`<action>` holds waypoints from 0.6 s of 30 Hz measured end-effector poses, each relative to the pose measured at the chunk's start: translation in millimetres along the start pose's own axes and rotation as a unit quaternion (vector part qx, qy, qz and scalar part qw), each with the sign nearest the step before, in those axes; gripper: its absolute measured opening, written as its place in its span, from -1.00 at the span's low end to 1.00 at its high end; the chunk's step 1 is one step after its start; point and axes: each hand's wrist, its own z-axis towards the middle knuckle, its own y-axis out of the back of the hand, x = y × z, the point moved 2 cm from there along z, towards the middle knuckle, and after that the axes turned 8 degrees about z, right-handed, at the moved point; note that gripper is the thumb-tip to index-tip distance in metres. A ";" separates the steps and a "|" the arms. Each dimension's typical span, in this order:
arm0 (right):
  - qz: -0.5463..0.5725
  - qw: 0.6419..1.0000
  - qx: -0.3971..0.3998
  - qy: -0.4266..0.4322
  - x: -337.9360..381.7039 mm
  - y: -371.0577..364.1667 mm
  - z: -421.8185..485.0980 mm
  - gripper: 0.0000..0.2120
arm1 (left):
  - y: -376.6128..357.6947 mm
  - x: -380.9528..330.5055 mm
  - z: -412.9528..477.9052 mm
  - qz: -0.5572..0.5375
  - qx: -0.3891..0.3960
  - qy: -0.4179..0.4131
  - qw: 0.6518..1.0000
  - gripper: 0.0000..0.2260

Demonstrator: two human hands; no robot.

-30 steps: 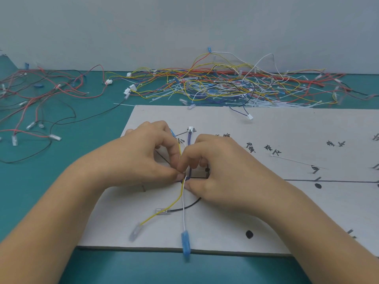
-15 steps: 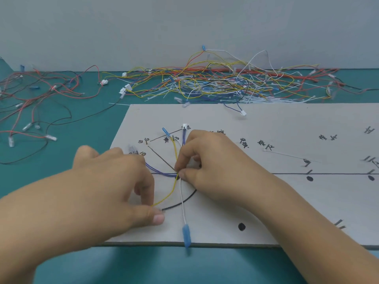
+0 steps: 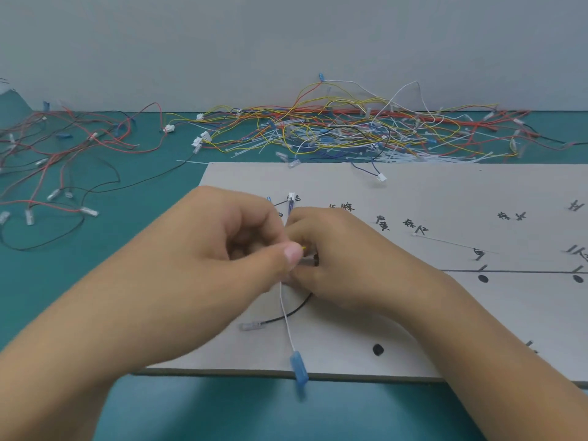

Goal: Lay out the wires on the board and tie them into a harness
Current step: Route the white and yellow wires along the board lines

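A grey layout board (image 3: pixel 413 192) with black lines, dots and written labels lies on the teal table. Over its left part my left hand (image 3: pixel 222 249) and my right hand (image 3: pixel 343 259) meet and pinch a small bundle of wires where they cross. A bit of yellow wire (image 3: pixel 304 248) shows between the fingertips. From the pinch a white wire (image 3: pixel 286 316) runs down to a blue terminal (image 3: pixel 299 372) at the board's front edge, and a black wire (image 3: pixel 286 315) curves to a clear terminal (image 3: pixel 249 326). A white connector (image 3: pixel 290 196) lies just behind my hands.
A big heap of loose wires (image 3: pixel 350 132), yellow, red, white and blue, with white cable ties, lies behind the board. More red and black wires (image 3: pixel 63 160) spread over the table at the left. A blue wire with a white plug (image 3: pixel 381 177) rests on the board's far edge.
My left hand has moved from the board's lower left back up to the crossing and now pinches the wires beside my right hand. The yellow wire's loose run is hidden.
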 end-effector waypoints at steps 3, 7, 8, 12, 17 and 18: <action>-0.011 1.000 -0.018 0.010 -0.6 0.0 0.6 -0.91 | -12.4 -5.6 -9.4 -0.011 0.039 0.007 0.999 -0.65; 0.008 0.999 -0.046 0.006 -5.2 -2.8 2.0 -0.95 | -14.0 3.8 -35.7 0.046 -0.015 0.084 0.995 -0.44; 0.011 0.999 -0.051 0.006 -6.2 -2.9 2.3 -0.94 | -17.0 5.2 -43.2 0.064 -0.030 0.109 0.992 -0.39; 0.018 0.998 -0.060 -0.002 -8.9 -3.8 2.5 -0.94 | -33.0 9.2 -64.0 0.142 -0.061 0.143 0.978 -0.41; 0.024 0.998 -0.060 -0.019 -8.8 -2.8 1.8 -0.94 | -35.6 23.8 -70.5 0.166 -0.070 0.134 0.974 -0.56; 0.028 0.998 -0.059 -0.023 -9.3 -3.2 1.7 -0.94 | -36.5 26.8 -72.6 0.166 -0.059 0.130 0.976 -0.55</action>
